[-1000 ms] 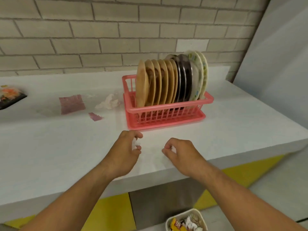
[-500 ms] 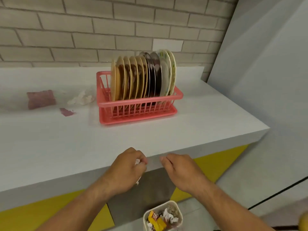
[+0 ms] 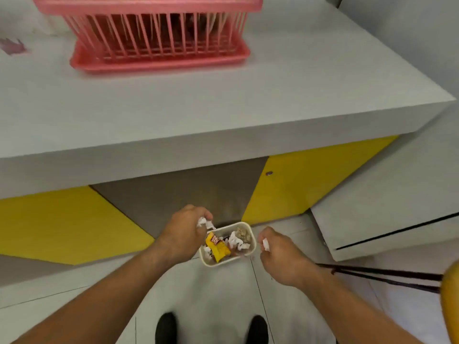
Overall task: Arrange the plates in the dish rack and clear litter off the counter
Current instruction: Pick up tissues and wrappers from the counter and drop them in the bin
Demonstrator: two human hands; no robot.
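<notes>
A small white bin [image 3: 252,247] stands on the floor below the counter, holding a yellow wrapper [image 3: 218,249] and crumpled white paper. My left hand [image 3: 183,234] hovers at the bin's left rim and pinches a crumpled white scrap [image 3: 202,222]. My right hand [image 3: 280,254] is just right of the bin and pinches a smaller white scrap [image 3: 265,244]. The pink dish rack [image 3: 159,36] sits on the white counter [image 3: 223,103] at the top; its plates are cut off by the frame edge.
A dark red scrap [image 3: 12,45] lies on the counter at the far left. The cabinet front below has yellow and grey panels. My shoes [image 3: 166,328] show at the bottom. Dark straps [image 3: 387,275] and a yellow object [image 3: 450,304] are at the right edge.
Both hands have come off the counter edge and dropped down to the floor bin, each still pinching its white scrap. My view has tilted downward.
</notes>
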